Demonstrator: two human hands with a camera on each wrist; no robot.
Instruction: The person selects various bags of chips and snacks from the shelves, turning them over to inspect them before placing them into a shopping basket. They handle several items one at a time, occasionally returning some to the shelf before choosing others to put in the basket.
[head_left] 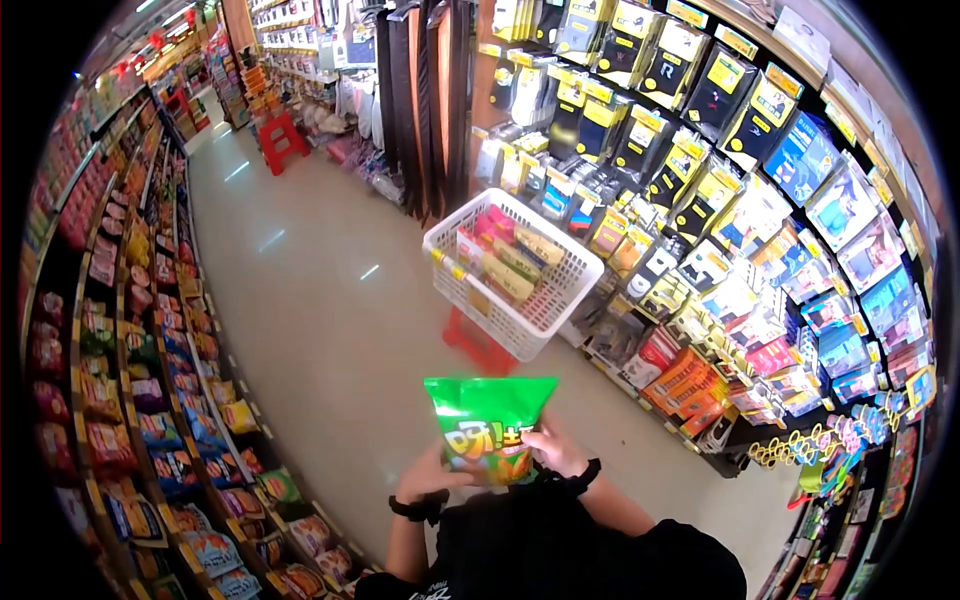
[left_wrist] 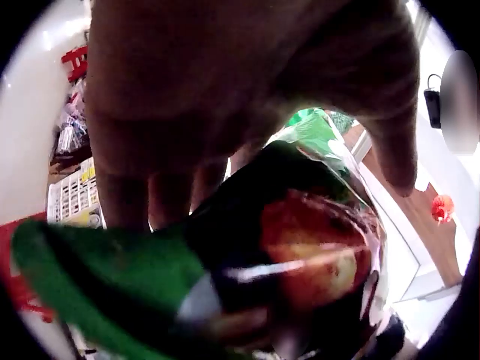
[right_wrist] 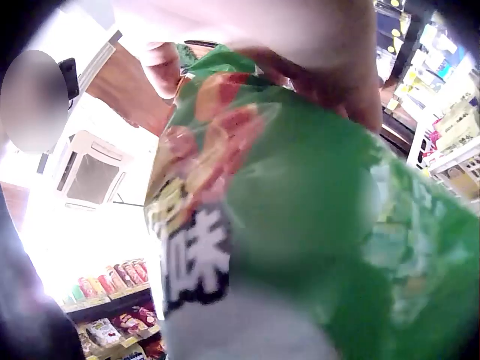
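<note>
Both hands clamp a green snack bag (head_left: 488, 428) upright, left hand (head_left: 428, 477) and right hand (head_left: 553, 449) at its lower corners, keeping its printed front readable near the chest.

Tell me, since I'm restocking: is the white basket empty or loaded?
Loaded: the white basket holds several packets, pink and yellow, lying inside it.

The person wears a black short-sleeved shirt (head_left: 590, 555) and black straps on both wrists (head_left: 415, 508).
</note>
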